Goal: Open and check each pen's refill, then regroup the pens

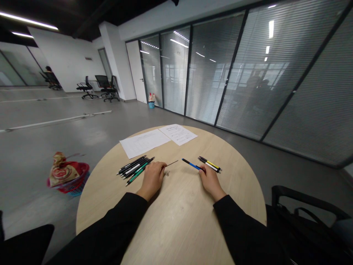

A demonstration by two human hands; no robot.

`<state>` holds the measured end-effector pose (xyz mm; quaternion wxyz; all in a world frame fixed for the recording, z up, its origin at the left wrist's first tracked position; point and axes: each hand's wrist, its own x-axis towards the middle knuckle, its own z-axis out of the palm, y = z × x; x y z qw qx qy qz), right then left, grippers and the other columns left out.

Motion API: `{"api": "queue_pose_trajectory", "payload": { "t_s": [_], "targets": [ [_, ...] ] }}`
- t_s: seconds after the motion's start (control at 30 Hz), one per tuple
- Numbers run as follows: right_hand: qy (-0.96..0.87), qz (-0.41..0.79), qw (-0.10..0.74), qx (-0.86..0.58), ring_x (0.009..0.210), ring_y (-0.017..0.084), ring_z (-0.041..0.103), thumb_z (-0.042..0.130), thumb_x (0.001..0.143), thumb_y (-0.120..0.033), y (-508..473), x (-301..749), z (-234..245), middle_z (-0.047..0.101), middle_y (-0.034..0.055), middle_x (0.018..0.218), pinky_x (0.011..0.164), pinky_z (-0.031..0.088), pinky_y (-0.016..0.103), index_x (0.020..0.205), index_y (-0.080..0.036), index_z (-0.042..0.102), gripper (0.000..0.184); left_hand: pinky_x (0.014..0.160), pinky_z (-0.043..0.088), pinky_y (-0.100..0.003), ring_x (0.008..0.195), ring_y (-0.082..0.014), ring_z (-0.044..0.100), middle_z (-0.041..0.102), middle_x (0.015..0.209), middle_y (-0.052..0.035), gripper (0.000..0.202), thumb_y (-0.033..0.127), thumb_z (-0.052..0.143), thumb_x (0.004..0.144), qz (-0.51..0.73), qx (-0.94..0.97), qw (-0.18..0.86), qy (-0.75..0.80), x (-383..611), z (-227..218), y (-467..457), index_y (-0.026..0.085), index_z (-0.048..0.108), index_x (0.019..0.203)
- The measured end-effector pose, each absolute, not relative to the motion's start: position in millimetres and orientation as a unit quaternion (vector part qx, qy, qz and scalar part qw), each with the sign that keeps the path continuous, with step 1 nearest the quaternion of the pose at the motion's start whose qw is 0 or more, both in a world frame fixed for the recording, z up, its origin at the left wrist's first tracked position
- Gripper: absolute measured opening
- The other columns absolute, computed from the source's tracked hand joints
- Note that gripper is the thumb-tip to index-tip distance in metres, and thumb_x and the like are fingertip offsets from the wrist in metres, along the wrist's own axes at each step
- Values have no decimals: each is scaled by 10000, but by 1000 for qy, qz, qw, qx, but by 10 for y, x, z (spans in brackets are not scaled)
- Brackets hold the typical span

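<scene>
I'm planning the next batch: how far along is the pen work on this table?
Likely done: two pens lie set apart by the right hand. In hand: the right hand holds a blue pen, the left hand a thin dark rod, perhaps its refill. Left: the larger pile of pens beside the left hand, seemingly waiting. Early on, I would judge.

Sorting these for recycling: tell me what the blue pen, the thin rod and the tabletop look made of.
Blue pen, in the right hand: likely plastic, smooth, even colour. Thin rod, in the left hand: dark, slim; plastic or metal, too small to tell. Tabletop: pale wood or wood-look laminate, matte, faint grain streaks.
</scene>
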<state>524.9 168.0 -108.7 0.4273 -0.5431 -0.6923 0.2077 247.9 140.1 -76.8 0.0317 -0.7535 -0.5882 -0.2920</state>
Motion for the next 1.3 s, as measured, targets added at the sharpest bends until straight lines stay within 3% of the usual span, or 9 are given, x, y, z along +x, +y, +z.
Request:
{"api": "queue_pose_trajectory", "payload": {
  "t_s": [0.53, 0.87, 1.3],
  "targets": [
    [-697, 218, 435, -527, 858, 236, 623, 492, 854, -213, 1688, 5254, -1100, 702, 67, 913, 808, 469, 348, 899, -193, 644, 160, 845, 384, -410, 966, -268, 620, 727, 1013, -85, 213, 224, 465, 934, -272, -742, 20, -613, 2505, -725, 1376, 197, 668, 990],
    [-703, 209, 426, -530, 860, 241, 624, 495, 860, -187, 1691, 5262, -1081, 696, 66, 912, 819, 475, 361, 894, -201, 642, 152, 809, 393, -403, 932, -273, 599, 704, 974, -91, 208, 168, 462, 918, -298, -752, 22, -587, 2498, -717, 1370, 204, 659, 974],
    [-744, 172, 408, -501, 947, 235, 595, 485, 875, -145, 1655, 5237, -1043, 671, 83, 955, 887, 459, 371, 937, -185, 635, 167, 891, 475, -415, 928, -241, 601, 682, 940, -80, 200, 194, 459, 895, -398, -733, -72, -547, 2499, -728, 1384, 187, 658, 918]
  ]
}}
